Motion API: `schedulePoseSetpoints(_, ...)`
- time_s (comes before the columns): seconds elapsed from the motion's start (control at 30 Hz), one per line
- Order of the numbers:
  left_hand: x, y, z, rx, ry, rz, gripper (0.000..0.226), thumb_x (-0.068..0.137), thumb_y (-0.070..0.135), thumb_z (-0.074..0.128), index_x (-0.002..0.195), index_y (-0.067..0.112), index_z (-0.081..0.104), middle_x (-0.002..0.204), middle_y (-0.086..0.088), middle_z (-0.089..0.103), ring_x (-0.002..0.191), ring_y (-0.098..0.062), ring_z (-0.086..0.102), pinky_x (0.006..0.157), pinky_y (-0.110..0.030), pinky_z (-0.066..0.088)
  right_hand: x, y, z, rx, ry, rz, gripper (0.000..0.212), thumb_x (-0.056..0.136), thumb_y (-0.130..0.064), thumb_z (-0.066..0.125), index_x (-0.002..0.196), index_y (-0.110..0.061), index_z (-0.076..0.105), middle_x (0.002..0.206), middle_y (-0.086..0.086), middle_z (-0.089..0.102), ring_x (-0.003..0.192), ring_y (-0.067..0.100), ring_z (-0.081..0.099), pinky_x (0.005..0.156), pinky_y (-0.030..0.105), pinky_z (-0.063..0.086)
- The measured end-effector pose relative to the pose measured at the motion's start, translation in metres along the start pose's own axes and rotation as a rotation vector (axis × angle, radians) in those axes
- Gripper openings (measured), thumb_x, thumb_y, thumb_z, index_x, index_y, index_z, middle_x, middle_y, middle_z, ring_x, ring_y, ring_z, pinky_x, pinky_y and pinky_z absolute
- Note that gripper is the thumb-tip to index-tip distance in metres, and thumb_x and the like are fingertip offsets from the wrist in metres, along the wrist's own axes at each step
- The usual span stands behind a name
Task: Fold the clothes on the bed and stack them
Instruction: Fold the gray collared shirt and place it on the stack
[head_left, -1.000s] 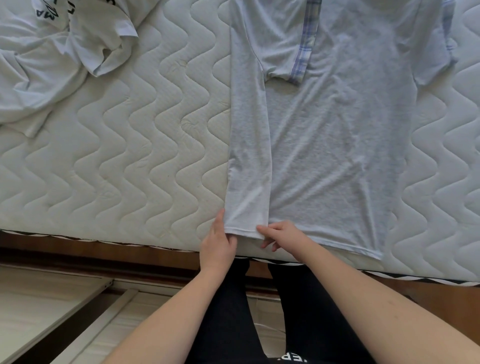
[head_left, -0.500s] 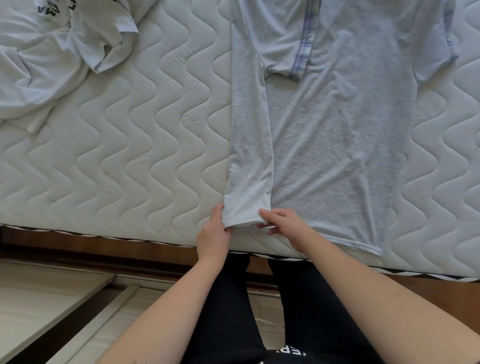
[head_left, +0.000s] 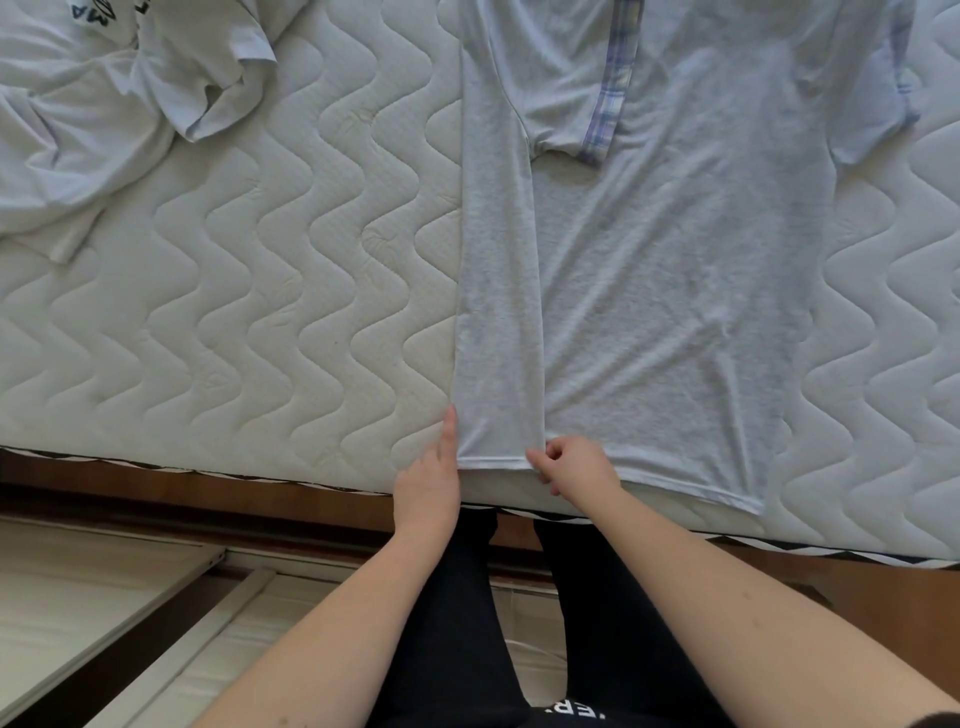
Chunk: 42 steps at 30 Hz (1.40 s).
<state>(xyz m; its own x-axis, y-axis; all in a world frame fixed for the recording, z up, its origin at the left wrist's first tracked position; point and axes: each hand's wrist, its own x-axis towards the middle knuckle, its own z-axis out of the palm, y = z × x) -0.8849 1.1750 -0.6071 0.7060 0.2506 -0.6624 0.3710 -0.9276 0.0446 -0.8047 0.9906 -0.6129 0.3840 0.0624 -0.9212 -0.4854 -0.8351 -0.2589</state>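
A light grey T-shirt (head_left: 675, 291) with plaid sleeve trim lies flat on the mattress, hem toward me. Its left side is folded inward as a long strip (head_left: 496, 312), with the left sleeve turned over the chest. My left hand (head_left: 428, 473) lies at the strip's near-left corner, its index finger straight along the folded edge. At the strip's right edge my right hand (head_left: 571, 465) pinches the hem with curled fingers. A crumpled white T-shirt (head_left: 104, 104) with dark lettering lies at the far left.
The quilted white mattress (head_left: 260, 312) shows bare between the two shirts and to the right of the grey one. Its near edge sits on a brown wooden bed frame (head_left: 156, 493). My black-clad legs stand against the frame; pale floor panels lie at lower left.
The strip's hem corner, slightly lifted and curled half a second ago, now lies flat and straight. Both hands stayed at the hem, and my left index finger has stretched along the fold.
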Motion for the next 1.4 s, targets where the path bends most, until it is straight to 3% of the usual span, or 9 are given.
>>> schedulePoseSetpoints(0.1,-0.004,-0.001,0.004,0.104,-0.021,0.053,0.103,0.09,0.014,0.05,0.145,0.033,-0.034,0.101,-0.001,0.057,0.082,-0.018,0.055,0.068,-0.032,0.044,0.003,-0.008,-0.006,-0.236,0.002,0.02,0.044,0.091,-0.056,0.053,0.071,-0.018,0.062,0.075,0.001,0.071,0.068,0.02,0.067,0.061,0.032,0.052)
schedulePoseSetpoints(0.2,-0.002,-0.012,0.0,0.14,-0.046,0.101,0.093,0.09,0.019,0.046,0.152,0.03,-0.022,0.107,0.0,0.053,0.09,-0.018,0.053,0.074,-0.032,0.044,0.008,-0.017,-0.018,-0.37,0.004,0.052,0.055,0.086,-0.07,0.05,0.07,-0.019,0.062,0.07,-0.001,0.064,0.064,0.017,0.059,0.056,0.028,0.043)
schedulePoseSetpoints(0.33,0.027,-0.015,-0.027,0.04,0.012,0.115,0.066,0.092,0.022,0.042,0.154,0.023,0.019,0.116,-0.004,0.054,0.097,-0.024,0.055,0.077,-0.036,0.044,0.024,-0.034,-0.055,-0.15,0.171,-0.008,0.056,0.09,-0.069,0.043,0.066,-0.021,0.058,0.068,0.0,0.063,0.066,0.018,0.059,0.055,0.03,0.041)
schedulePoseSetpoints(0.47,0.083,-0.002,-0.073,-0.055,0.083,0.144,0.055,0.091,0.021,0.047,0.145,0.018,0.038,0.119,-0.009,0.055,0.104,-0.031,0.054,0.081,-0.041,0.045,0.053,-0.059,-0.101,0.223,0.288,-0.123,0.04,0.096,-0.048,0.052,0.089,-0.011,0.068,0.086,0.008,0.072,0.086,0.027,0.068,0.083,0.045,0.055)
schedulePoseSetpoints(0.67,0.195,0.029,-0.159,-0.193,0.16,0.254,0.047,0.093,0.017,0.046,0.139,0.015,0.046,0.127,-0.015,0.054,0.114,-0.037,0.053,0.093,-0.047,0.046,0.092,-0.111,-0.171,0.412,0.427,-0.248,0.018,0.094,-0.038,0.059,0.103,-0.023,0.062,0.103,0.002,0.07,0.094,0.02,0.067,0.089,0.038,0.053)
schedulePoseSetpoints(0.87,0.312,0.056,-0.245,-0.232,0.209,0.399,0.047,0.097,0.016,0.049,0.143,0.012,0.044,0.135,-0.018,0.05,0.124,-0.032,0.05,0.105,-0.038,0.037,0.117,-0.159,-0.227,0.543,0.493,-0.339,0.046,0.092,-0.035,0.063,0.134,-0.021,0.049,0.115,-0.009,0.057,0.102,0.009,0.057,0.085,0.029,0.046)
schedulePoseSetpoints(1.0,0.387,0.072,-0.3,-0.189,0.222,0.385,0.053,0.097,0.016,0.044,0.149,0.023,0.034,0.134,-0.019,0.046,0.121,-0.034,0.049,0.103,-0.041,0.039,0.142,-0.181,-0.252,0.651,0.52,-0.334,0.054,0.091,-0.025,0.065,0.139,-0.016,0.042,0.113,-0.01,0.06,0.099,0.011,0.059,0.086,0.029,0.048)
schedulePoseSetpoints(1.13,0.438,0.084,-0.345,-0.116,0.158,0.412,0.06,0.096,0.008,0.034,0.15,0.034,0.028,0.126,-0.018,0.046,0.108,-0.034,0.053,0.099,-0.042,0.042,0.161,-0.194,-0.27,0.687,0.574,-0.233,0.068,0.09,-0.033,0.067,0.147,-0.015,0.034,0.104,-0.012,0.06,0.084,0.006,0.056,0.07,0.022,0.041)
schedulePoseSetpoints(1.4,0.491,0.112,-0.403,0.055,0.056,0.505,0.025,0.095,0.012,0.058,0.12,0.016,0.06,0.109,-0.006,0.066,0.082,-0.02,0.063,0.067,-0.024,0.041,0.179,-0.222,-0.301,0.751,0.512,-0.261,0.035,0.089,-0.029,0.068,0.12,-0.015,0.061,0.108,0.001,0.068,0.098,0.02,0.065,0.091,0.044,0.055)
